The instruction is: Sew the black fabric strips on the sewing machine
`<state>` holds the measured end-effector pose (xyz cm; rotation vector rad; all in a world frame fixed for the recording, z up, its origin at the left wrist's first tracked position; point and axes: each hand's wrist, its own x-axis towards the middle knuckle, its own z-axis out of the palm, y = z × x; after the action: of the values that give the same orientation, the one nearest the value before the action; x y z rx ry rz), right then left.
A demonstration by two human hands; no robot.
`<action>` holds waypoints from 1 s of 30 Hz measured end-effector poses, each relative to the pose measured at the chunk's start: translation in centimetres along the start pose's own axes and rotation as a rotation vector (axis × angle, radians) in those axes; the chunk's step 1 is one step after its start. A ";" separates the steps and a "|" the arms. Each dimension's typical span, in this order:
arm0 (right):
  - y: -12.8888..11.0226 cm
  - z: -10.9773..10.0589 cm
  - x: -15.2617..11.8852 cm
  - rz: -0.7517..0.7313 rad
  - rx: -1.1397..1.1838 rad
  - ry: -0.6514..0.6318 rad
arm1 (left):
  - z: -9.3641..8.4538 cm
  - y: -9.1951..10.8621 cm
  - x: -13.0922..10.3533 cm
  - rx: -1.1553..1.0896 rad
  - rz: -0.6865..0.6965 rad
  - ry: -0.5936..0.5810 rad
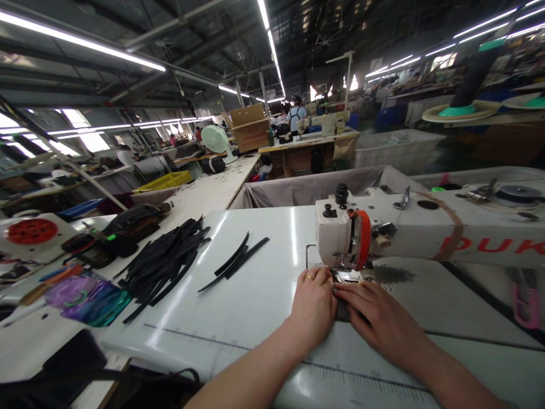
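Observation:
A white sewing machine [336,233] with an orange guard stands on the pale table, its needle area partly behind my fingers. Close to the presser foot [347,276], my left hand [314,304] has its fingers curled down and pressed together. My right hand [377,312] meets it from the other side, fingers together and pointing left toward the foot. Between them a small dark fabric piece [343,311] shows; both hands grip it, and most of it is covered. To the left lie a few loose black strips [240,258] and a heap of black strips [170,261].
A printed ruler [255,346] runs along the table's front. Pink-handled scissors [525,301] lie at the right. A purple and teal pouch [87,298] sits at the left edge. Behind are a green fan [216,139], a cardboard box [250,128] and a person [296,116] farther back.

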<state>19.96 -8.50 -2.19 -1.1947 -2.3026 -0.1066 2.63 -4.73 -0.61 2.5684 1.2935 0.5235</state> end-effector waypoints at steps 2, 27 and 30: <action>0.1 0.1 -0.1 0.009 0.003 -0.017 | 0.1 -0.1 0.1 0.002 0.000 0.001; 0.1 -0.1 -0.1 0.000 -0.009 -0.002 | -0.1 -4.0 2.9 0.101 -0.169 0.195; 0.1 -0.1 -0.1 0.002 -0.008 -0.012 | -0.8 -3.3 2.3 0.114 -0.129 0.214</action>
<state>20.14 -8.54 -2.14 -1.2054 -2.3132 -0.1086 1.17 -0.96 -0.53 2.5518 1.5903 0.7350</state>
